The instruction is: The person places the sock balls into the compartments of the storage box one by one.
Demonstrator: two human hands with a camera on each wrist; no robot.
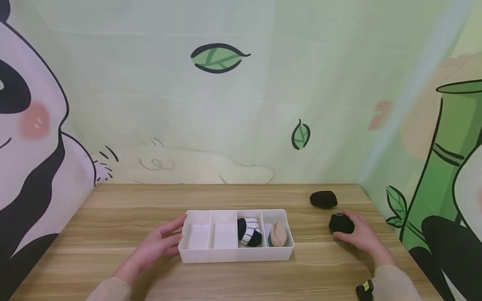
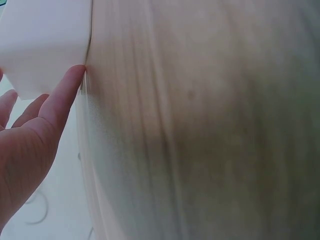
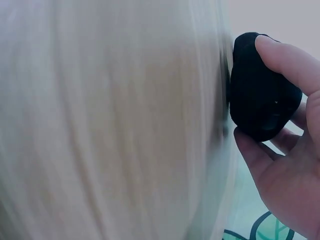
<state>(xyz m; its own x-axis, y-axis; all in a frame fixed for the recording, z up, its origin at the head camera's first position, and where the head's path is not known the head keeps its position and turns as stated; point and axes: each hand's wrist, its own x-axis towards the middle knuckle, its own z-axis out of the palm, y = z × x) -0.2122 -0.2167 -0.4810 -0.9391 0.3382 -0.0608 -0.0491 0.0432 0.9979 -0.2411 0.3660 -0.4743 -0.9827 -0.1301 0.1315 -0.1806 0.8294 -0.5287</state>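
Note:
A white box with compartments point(image 1: 235, 255) stands on the wooden table. My left hand point(image 1: 160, 242) is at its left end, its extended fingers touching the end wall point(image 2: 37, 65). The third compartment from the left holds a black-and-white rolled bundle, like a balled sock point(image 1: 250, 231); the rightmost holds a beige one with some green point(image 1: 278, 234). The two left compartments hold nothing. To the right of the box, my right hand point(image 1: 361, 234) grips a black balled sock point(image 3: 262, 92) between thumb and fingers, close over the table.
Another black bundle point(image 1: 323, 199) lies near the table's back right edge, just beyond my right hand. A cloth backdrop with leaves and pandas point(image 1: 233, 108) rises behind the table point(image 1: 150, 200). A small black device with a yellow mark point(image 1: 364, 290) sits at my right sleeve.

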